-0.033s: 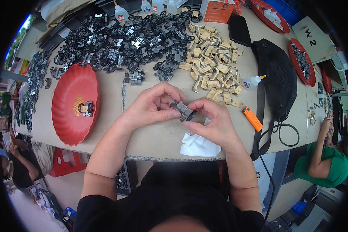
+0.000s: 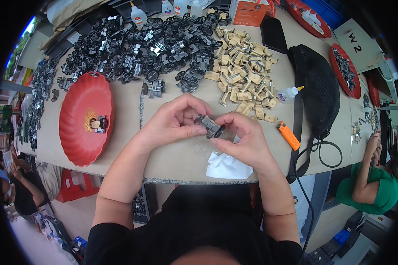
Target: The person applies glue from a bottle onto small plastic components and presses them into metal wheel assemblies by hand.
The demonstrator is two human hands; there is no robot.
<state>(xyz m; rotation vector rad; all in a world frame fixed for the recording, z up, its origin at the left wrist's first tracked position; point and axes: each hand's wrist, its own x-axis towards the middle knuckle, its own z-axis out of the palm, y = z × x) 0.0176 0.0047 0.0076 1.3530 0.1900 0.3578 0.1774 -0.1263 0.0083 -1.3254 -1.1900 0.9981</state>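
Between both hands, over the near middle of the table, is a small black and grey toy car chassis with wheels. My left hand pinches its left end with the thumb below. My right hand has finger and thumb on its right end. Just beneath the right hand lies a crumpled white tissue. Beyond the hands spread a big heap of similar black chassis and, right of it, a pile of cream plastic parts. One chassis with a cream part rests in the red dish at left.
A small glue bottle, an orange lighter and a black bag with a cord lie at right. More glue bottles and an orange-white box stand at the back. Other people sit at far left and right, one in a green shirt.
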